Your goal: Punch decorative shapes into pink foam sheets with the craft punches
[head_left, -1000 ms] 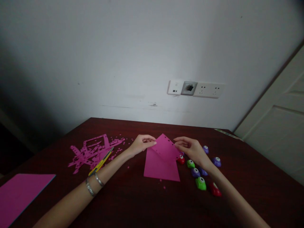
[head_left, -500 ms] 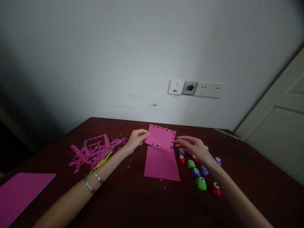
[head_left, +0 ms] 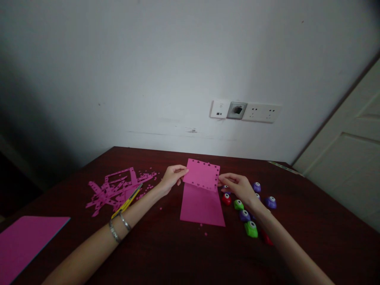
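Between my hands is a pink paper card (head_left: 202,172) with small shapes punched along its top, right and bottom edges. My left hand (head_left: 173,176) pinches the card's left edge. At the right edge, the thumb and fingers of my right hand (head_left: 237,186) are closed on the card. Its lower edge overlaps a plain pink sheet (head_left: 202,206) lying flat on the table. Several craft punches, including a red punch (head_left: 227,199) and a green punch (head_left: 251,229), stand below and beside my right hand; my forearm partly hides some.
Pink paper scraps (head_left: 115,190) with punched holes lie left of my left hand. A yellow utility knife (head_left: 127,201) rests beside them. A larger stack of pink paper (head_left: 29,241) is at the front left. Sockets (head_left: 236,110) are on the wall behind the table.
My right hand has closed onto the card's right edge, where its fingers were apart before. The card has come slightly lower and tilted a little differently.
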